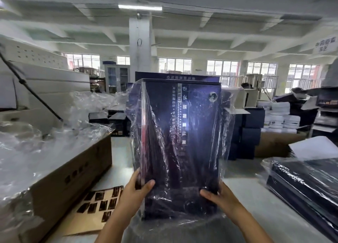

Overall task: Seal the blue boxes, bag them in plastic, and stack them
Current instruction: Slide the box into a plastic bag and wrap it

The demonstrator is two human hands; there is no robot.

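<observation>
1. A large brown cardboard carton (73, 169) is seen along the left of the frame. It is heaped with crumpled clear plastic (36, 142), judged to be the supply of bags, kept within reach.
2. A tall dark blue box (182, 133) is held upright in the centre of the frame, raised off the grey table (243, 184). It is enclosed in a loose clear plastic bag (133, 118) that hangs slack at both sides. The upright hold is judged to let the box settle into the bag. Where the bag's mouth lies cannot be told.
3. A stack of bagged boxes (307, 184) is laid flat at the lower right, likely the finished pile.
4. A flat cardboard sheet (82, 222) is placed at the lower left, dotted with dark stickers (95, 208), probably seals.
5. The box's lower left edge is gripped by the left hand (135, 188), thumb across the front.
6. The lower right edge is gripped likewise by the right hand (215, 195).
</observation>
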